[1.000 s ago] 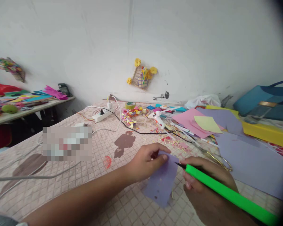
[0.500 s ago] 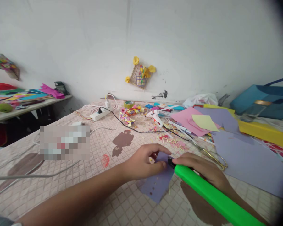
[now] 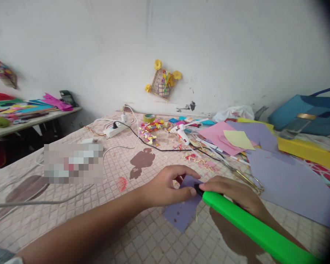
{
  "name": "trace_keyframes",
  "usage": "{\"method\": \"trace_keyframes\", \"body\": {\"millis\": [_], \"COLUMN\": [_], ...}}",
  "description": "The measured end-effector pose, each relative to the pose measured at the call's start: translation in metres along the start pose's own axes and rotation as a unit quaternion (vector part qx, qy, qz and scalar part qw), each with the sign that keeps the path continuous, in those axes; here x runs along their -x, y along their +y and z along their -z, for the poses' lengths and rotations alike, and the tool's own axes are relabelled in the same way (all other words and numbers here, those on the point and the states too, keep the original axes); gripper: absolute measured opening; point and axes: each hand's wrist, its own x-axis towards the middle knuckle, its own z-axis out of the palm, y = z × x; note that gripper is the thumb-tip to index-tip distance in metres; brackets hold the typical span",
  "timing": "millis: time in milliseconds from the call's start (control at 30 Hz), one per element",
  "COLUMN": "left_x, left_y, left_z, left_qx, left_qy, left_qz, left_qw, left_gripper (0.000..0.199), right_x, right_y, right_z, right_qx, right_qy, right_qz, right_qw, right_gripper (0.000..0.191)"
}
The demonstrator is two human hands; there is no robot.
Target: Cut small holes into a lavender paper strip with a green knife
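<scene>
A small piece of purple paper (image 3: 181,216) lies at an angle on the table in front of me, with several small dark spots or holes near its lower part. My left hand (image 3: 173,185) holds its upper part, thumb and fingers curved round the edge. In my right hand (image 3: 236,192) is a long bright-green tool (image 3: 244,223) with a black head, its exact kind unclear. That black head meets the paper right by my left thumb. My right fingers are partly hidden behind the green body.
Scissors (image 3: 246,179) and large purple sheets (image 3: 286,187) lie at right. Farther back are a white glue gun (image 3: 183,135), paper scraps (image 3: 151,130), pink paper (image 3: 221,135) and a power strip (image 3: 116,129). Cables cross the patterned tablecloth (image 3: 104,234).
The view has shifted slightly. My left thumb sits a little closer to the tool's black head; both hands keep their hold, and the paper and tool have hardly moved.
</scene>
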Motion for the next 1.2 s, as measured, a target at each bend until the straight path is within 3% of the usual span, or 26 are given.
{"method": "trace_keyframes", "body": {"millis": [100,267,1200], "left_x": [0.000,-0.001,0.000], "left_y": [-0.001,-0.005,-0.003], "left_z": [0.000,-0.001,0.001], "left_qx": [0.006,0.007,0.018], "left_qy": [0.002,0.000,-0.009], "left_qz": [0.002,-0.008,-0.010], "left_qw": [1.000,1.000,1.000], "left_gripper": [0.027,0.029,0.026], "right_x": [0.001,-0.006,-0.007], "right_y": [0.000,-0.002,-0.003], "right_z": [0.001,0.007,0.011], "right_qx": [0.012,0.009,0.050], "right_qy": [0.009,-0.032,-0.039], "right_qz": [0.005,0.021,-0.003], "right_qw": [1.000,0.999,0.998], "right_gripper": [0.025,0.026,0.027]}}
